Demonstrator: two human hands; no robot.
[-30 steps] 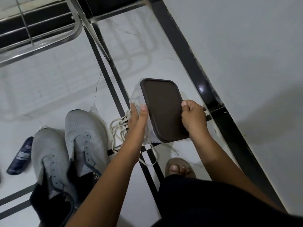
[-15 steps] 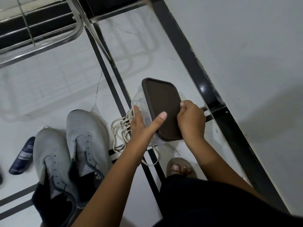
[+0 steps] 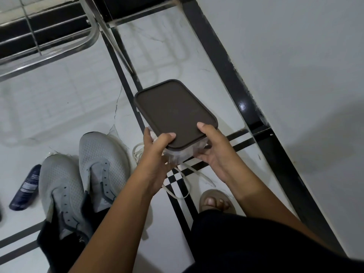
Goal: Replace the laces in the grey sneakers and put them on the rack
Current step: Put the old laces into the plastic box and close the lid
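Note:
Two grey sneakers (image 3: 82,174) without laces stand side by side on the floor at the lower left. I hold a clear plastic container with a dark brown lid (image 3: 175,113) above the floor, lid facing up. My left hand (image 3: 155,152) grips its near left corner, thumb on the lid. My right hand (image 3: 214,148) grips the near right corner, thumb on the lid and fingers beneath. Cream laces (image 3: 177,180) lie loose on the floor under the container, partly hidden by my hands.
A metal shoe rack (image 3: 49,46) stands at the top left. A dark blue bottle (image 3: 26,188) lies left of the sneakers. A wall with a black skirting (image 3: 242,95) runs along the right. My sandalled foot (image 3: 216,201) rests on the tiled floor.
The container has turned from tilted on its edge to lid-up and nearly level. Both hands have shifted to its near corners with thumbs on the lid.

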